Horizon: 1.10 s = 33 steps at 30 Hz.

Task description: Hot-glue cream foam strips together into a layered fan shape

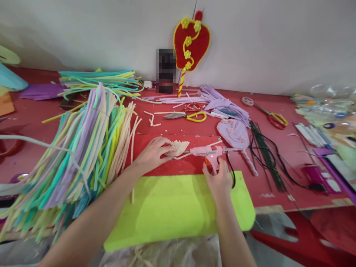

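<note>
Cream fan-shaped piece (pixel 180 147) at mid-table, between both hands, its left end in the fingers of the left hand (pixel 155 152). Left fingers bent, pinching, nearly closed. Right hand (pixel 218 174) wrapped around the grip of a pink glue gun (pixel 207 151), nozzle aimed left at the piece; touching or just beside, cannot tell. Open room: narrow strip of red table (pixel 164 129) beyond the piece, small scraps on it, up to the yellow-handled scissors (pixel 185 116). Tight on the left: big pipe-cleaner bundle (pixel 80 148) alongside the left forearm. Tight on the right: lilac fan (pixel 233 131) close behind the gun, then dark stems (pixel 267 155) and tangled black cable (pixel 280 165). Nearer side: yellow-green sheet (pixel 178 211) below both forearms, reaching past the near table edge. Far edge of the table against a pale wall (pixel 264 44).
</note>
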Available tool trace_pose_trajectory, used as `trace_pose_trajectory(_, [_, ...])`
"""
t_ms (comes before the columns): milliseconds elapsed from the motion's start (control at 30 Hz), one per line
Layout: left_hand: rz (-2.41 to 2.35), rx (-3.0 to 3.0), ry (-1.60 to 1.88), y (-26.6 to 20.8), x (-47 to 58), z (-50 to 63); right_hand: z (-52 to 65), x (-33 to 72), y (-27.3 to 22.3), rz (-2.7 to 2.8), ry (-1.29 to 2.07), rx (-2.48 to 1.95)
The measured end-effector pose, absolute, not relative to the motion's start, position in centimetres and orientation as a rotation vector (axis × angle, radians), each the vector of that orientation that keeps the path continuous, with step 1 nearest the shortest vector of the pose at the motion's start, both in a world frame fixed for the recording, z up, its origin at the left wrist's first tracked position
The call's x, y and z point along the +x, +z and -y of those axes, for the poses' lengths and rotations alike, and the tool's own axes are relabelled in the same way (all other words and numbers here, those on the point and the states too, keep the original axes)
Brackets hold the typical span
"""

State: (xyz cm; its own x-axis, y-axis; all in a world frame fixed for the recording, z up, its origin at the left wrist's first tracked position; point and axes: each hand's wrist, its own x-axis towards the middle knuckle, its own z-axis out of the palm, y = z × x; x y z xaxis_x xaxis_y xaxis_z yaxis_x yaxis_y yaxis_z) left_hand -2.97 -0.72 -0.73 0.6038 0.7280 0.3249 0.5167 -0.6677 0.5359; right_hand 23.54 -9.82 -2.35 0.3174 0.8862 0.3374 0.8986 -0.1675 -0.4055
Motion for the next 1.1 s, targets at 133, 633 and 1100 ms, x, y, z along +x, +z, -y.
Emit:
trace_pose_trajectory(133, [-0.975, 2.462, 0.69, -0.79, -2.5, 0.82, 9.76, 23.45, -2.45, 1.605, -0.095, -2.028])
trace_pose_trajectory(633, [-1.021, 2.428, 0.681, -0.97, -1.95, 0.77, 9.76, 23.34, -1.93, 1.709, -0.169, -1.98])
trace_pose_trajectory(1100, [-0.998, 2.403, 0.689, -0.88, -1.94, 0.59, 9.78, 23.53, -1.99, 1.719, -0.126, -1.982])
